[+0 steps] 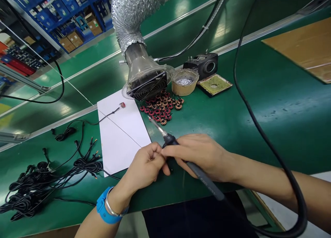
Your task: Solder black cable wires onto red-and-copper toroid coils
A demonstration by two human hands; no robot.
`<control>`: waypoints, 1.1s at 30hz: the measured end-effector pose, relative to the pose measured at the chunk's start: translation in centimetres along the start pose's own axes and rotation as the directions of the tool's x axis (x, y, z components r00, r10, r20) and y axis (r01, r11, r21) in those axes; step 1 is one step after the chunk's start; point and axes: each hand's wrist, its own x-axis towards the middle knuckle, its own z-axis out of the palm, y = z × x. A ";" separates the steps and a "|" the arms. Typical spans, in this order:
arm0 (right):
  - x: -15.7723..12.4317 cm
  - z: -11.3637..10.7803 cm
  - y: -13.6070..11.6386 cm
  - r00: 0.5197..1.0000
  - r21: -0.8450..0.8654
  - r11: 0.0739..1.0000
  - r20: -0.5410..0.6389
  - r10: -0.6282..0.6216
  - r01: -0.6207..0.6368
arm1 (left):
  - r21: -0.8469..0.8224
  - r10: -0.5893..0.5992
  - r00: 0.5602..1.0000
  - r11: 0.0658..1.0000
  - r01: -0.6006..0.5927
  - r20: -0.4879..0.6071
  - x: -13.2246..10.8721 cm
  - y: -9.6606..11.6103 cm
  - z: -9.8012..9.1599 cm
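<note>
Diagonally, soldering iron (204, 178) along right fingers (186, 149)

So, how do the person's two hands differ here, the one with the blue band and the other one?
The left hand wears a blue wristband and a silver bangle, while the right hand has no band on its visible wrist. The right hand wraps around a soldering iron, while the left hand curls closed, hiding whatever it may hold. Both are bare and close together above the green workbench.
</note>
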 end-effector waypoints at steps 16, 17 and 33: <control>-4.0 -1.6 -1.8 0.883 0.424 0.880 -0.302 0.359 -0.213 | 0.068 0.025 0.990 0.998 -0.016 -0.139 -0.2 -0.8 1.1; -3.9 -1.6 -1.9 0.888 0.429 0.880 -0.297 0.350 -0.204 | 0.069 0.025 0.990 0.997 -0.016 -0.138 -0.2 -0.8 1.1; -3.3 -1.5 -1.9 0.906 0.406 0.894 -0.279 0.317 -0.187 | 0.105 0.030 0.991 0.994 -0.016 -0.133 -0.2 -0.7 1.1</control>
